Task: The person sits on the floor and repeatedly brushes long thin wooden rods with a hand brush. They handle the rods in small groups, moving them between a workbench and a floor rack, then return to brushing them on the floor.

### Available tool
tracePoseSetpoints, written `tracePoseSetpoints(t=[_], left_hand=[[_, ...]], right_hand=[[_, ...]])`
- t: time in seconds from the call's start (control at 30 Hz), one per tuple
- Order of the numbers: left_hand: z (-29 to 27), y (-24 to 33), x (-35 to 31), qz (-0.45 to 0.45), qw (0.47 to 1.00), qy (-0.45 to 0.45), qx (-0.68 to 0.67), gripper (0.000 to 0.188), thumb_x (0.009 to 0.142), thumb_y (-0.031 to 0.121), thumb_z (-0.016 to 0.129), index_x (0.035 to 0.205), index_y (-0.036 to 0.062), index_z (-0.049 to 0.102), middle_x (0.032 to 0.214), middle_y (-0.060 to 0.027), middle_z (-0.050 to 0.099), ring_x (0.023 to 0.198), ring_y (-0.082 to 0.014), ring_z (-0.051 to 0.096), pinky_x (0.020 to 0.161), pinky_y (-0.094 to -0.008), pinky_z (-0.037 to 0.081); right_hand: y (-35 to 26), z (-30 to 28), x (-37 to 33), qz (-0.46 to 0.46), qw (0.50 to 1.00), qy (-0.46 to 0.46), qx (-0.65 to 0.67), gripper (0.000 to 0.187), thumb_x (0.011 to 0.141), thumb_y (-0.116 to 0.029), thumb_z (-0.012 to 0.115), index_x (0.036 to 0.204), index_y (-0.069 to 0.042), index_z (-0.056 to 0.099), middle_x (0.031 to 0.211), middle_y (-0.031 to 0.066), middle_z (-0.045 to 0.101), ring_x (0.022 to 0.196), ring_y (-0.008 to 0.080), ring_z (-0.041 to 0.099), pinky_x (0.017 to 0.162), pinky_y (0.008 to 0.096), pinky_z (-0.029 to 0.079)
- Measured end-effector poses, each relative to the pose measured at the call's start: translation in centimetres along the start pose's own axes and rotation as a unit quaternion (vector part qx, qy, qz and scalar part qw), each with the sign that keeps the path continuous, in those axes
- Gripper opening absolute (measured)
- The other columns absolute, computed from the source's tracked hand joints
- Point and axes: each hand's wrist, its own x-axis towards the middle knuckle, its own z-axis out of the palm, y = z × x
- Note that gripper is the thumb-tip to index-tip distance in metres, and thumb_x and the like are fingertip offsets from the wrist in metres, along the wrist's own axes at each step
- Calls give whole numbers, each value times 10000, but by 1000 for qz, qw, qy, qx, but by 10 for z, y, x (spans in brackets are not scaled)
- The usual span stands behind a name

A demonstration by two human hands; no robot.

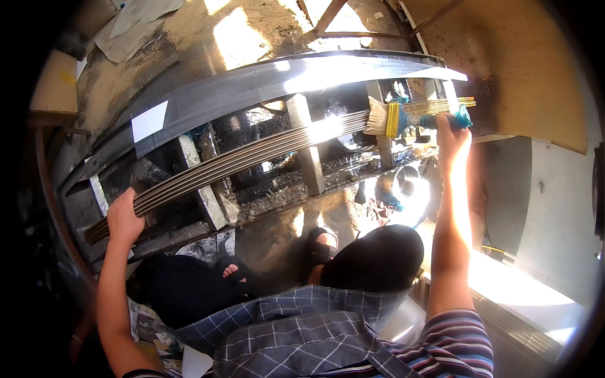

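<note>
A bundle of long, thin metal rods (pixel 258 157) lies slantwise across the rack's crossbars. Near its left end, the fingers of my left hand (pixel 125 217) are wrapped round the rods. My right hand (pixel 451 132) grips the handle of a wide paintbrush (pixel 392 120) at the right part of the bundle. The brush has pale bristles and a yellow band, and its handle is wrapped in blue material. Its bristles point left and rest against the rods, as far as I can see. Glare washes out part of the rods and my right forearm.
The dirty metal rack (pixel 307 145) has several pale crossbars with gaps between them. A long dark strip (pixel 220 94) runs along its far side, with a white patch (pixel 150 121) on it. A brownish panel (pixel 535 75) stands at the right. My sandalled feet are below the rack's near edge.
</note>
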Motion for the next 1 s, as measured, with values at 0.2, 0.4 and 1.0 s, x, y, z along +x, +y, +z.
tracePoseSetpoints(t=[0.2, 0.4, 1.0], left_hand=[[13, -9, -4, 26, 999, 41, 23, 117, 706, -20, 527, 792, 10, 454, 791, -230, 541, 832, -452, 495, 689, -507, 368], [21, -23, -9, 37, 988, 87, 125, 119, 720, -24, 513, 827, 8, 473, 809, -228, 539, 823, -444, 488, 701, -506, 367], [-21, 2, -3, 39, 995, -5, 88, 133, 698, 39, 612, 807, 62, 539, 752, -143, 599, 785, -362, 585, 688, -456, 465]], right_hand=[[73, -65, 83, 97, 994, 21, 53, 112, 834, -126, 614, 763, -42, 592, 553, -44, 477, 451, 46, 396, 433, 224, 308], [168, -121, 161, 107, 989, 53, 82, 158, 799, -160, 671, 777, -18, 605, 544, 15, 524, 423, 84, 481, 397, 229, 389], [91, -105, -10, 61, 944, 272, 176, 246, 916, -224, 570, 994, -2, 640, 657, -15, 523, 592, 69, 460, 566, 222, 380]])
